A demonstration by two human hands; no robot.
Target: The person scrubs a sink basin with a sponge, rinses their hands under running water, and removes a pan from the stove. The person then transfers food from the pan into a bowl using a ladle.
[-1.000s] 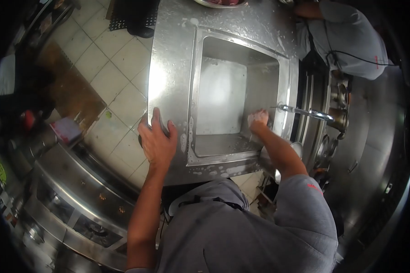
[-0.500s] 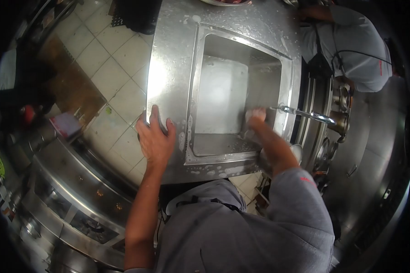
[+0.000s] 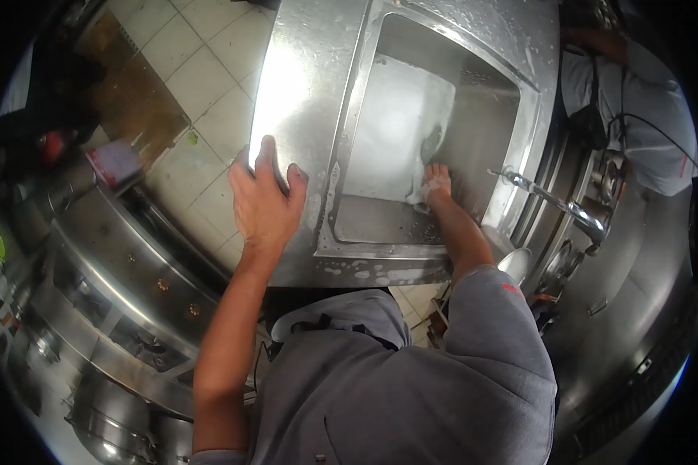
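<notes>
My left hand (image 3: 267,203) rests on the left edge of the steel counter (image 3: 306,93), its fingers spread and nothing held. Down inside the sink (image 3: 399,128), near its lower right part, is my right hand (image 3: 437,186). Its fingers are closed around something whitish and wet, too unclear to tell whether cloth or foam. A pale streak and a darker patch lie on the basin floor just above that hand. The chrome faucet (image 3: 554,198) reaches over the sink's right rim.
Another person (image 3: 636,108) in a grey shirt stands at the upper right. A metal bowl (image 3: 514,264) sits beside the sink's lower right corner. At lower left are a steel stove (image 3: 124,260) and large pots (image 3: 108,415). Tiled floor (image 3: 209,101) shows at left.
The view has shifted, so the sink appears larger and farther right. My right hand has moved within the basin, and the whitish thing shows more beside it. My left hand stays on the counter edge.
</notes>
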